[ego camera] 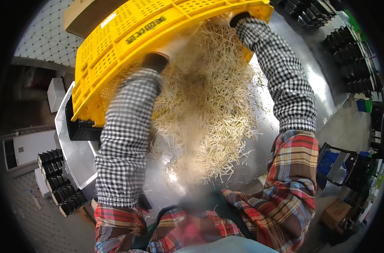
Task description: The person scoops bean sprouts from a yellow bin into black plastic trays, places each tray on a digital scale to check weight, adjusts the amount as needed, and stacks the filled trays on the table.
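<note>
A yellow perforated plastic crate (147,28) stands tilted on its side, its open face towards me. Bean sprouts (217,110) spread in a thick heap from its mouth onto the shiny metal table (160,180). My left hand (176,47) is a blur at the crate's lower rim, against the sprouts. Farther right, my right hand (223,20) reaches under the same rim, mostly hidden behind the wrist and crate. Fingers cannot be made out on either hand. Checked sleeve covers wrap both forearms.
A stack of black trays (84,131) sits left of the crate, by a white foam box (79,164). Behind the crate is a cardboard box (87,15). Stacked black containers (347,57) line the right side, with a blue-and-black basket (335,166) nearer. A hazy smear blurs the middle.
</note>
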A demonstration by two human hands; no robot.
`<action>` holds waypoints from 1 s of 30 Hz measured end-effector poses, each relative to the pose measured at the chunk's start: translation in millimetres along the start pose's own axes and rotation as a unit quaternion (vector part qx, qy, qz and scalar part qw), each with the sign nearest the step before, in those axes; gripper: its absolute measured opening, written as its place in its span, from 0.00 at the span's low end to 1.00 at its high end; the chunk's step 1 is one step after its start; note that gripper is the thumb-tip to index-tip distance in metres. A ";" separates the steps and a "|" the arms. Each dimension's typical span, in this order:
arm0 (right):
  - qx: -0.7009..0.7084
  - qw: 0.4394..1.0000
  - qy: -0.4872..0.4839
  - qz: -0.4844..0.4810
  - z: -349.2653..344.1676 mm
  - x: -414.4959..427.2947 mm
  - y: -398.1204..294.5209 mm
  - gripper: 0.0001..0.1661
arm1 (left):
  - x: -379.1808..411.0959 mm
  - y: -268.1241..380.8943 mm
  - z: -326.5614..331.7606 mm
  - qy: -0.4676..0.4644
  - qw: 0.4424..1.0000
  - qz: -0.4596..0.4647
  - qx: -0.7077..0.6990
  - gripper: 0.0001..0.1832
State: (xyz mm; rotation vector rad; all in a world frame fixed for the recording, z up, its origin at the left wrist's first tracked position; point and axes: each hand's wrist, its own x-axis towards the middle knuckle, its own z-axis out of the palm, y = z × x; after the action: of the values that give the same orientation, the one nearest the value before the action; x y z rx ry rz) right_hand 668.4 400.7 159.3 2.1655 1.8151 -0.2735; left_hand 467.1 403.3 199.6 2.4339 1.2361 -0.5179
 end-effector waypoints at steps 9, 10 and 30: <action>0.120 0.965 0.214 -0.095 56.0 98.3 7.2 0.23 | 54.9 -63.1 19.6 0.130 0.973 0.026 0.190 0.47; 0.130 0.957 0.239 -0.100 59.2 101.0 10.6 0.23 | 59.4 -63.3 21.6 0.144 0.968 0.029 0.203 0.46; 0.001 0.847 0.454 -0.276 25.7 -155.3 -51.5 0.34 | -110.4 -40.4 106.7 0.413 0.857 0.260 -0.166 0.41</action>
State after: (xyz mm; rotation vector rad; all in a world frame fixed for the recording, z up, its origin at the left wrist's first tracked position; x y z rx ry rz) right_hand 590.6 256.3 181.6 1.8174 2.9056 0.7863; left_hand 356.4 299.4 153.3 2.5583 0.7285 0.9065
